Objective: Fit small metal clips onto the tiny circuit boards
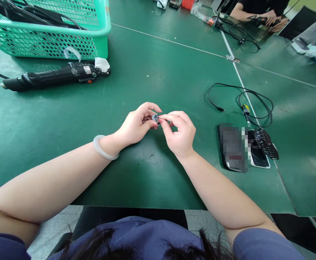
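Between my two hands, just above the green table (158,173), is a small grey-and-black part (155,118); its kind is too small to make out. My left hand (137,124) pinches it between thumb and fingers, the other fingers curled behind. From the right, my right hand (180,131) meets it with thumb and index fingertip pressed together at its edge. Whether the right fingertips hold a separate tiny piece is hidden. A pale bangle (105,148) circles my left wrist.
A black electric screwdriver (57,76) lies at the left, before a green plastic basket (101,39) of black cables. At the right are a dark phone (232,148), a white-edged phone (260,159), a black claw clip (266,142) and a coiled cable (268,104). Another person's hands (274,20) work at the far right.
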`<action>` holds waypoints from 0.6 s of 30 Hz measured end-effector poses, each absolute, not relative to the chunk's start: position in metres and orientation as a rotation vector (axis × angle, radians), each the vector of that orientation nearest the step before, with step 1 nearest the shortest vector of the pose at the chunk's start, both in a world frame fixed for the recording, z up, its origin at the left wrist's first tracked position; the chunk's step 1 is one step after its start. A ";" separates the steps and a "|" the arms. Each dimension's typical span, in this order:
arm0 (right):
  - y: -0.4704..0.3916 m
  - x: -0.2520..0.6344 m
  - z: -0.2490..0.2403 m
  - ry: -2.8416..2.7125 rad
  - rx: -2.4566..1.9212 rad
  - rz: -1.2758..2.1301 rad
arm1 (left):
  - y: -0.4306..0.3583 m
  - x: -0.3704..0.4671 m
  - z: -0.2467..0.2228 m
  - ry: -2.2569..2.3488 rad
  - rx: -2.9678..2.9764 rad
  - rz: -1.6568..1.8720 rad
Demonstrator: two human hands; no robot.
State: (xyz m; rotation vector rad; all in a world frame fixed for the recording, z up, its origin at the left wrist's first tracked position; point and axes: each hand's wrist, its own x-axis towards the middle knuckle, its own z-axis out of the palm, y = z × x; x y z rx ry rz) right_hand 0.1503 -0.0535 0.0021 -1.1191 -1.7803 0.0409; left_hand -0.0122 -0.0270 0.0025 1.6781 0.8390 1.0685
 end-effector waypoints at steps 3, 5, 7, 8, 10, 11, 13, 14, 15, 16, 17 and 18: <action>-0.053 0.150 0.002 -1.779 -1.096 0.053 | -0.027 -0.011 0.003 0.838 1.670 1.064; -0.054 0.150 0.002 -1.784 -1.109 0.069 | -0.027 -0.011 0.005 0.844 1.663 1.061; -0.054 0.150 0.003 -1.790 -1.130 0.082 | -0.028 -0.012 0.006 0.850 1.670 1.053; -0.054 0.150 0.003 -1.791 -1.137 0.085 | -0.028 -0.012 0.006 0.851 1.681 1.047; -0.054 0.150 0.003 -1.789 -1.143 0.083 | -0.028 -0.012 0.006 0.849 1.708 1.031; -0.054 0.150 0.003 -1.787 -1.145 0.080 | -0.028 -0.012 0.006 0.846 1.719 1.022; -0.054 0.150 0.003 -1.783 -1.142 0.080 | -0.028 -0.012 0.006 0.835 1.719 1.011; -0.054 0.150 0.004 -1.783 -1.135 0.084 | -0.028 -0.012 0.006 0.828 1.704 1.014; -0.054 0.150 0.004 -1.786 -1.122 0.090 | -0.027 -0.012 0.005 0.821 1.682 1.020; -0.054 0.151 0.004 -1.792 -1.103 0.098 | -0.027 -0.011 0.005 0.816 1.658 1.027; -0.054 0.151 0.004 -1.798 -1.078 0.107 | -0.027 -0.011 0.005 0.813 1.635 1.037; -0.054 0.151 0.004 -1.802 -1.054 0.115 | -0.026 -0.011 0.005 0.811 1.619 1.043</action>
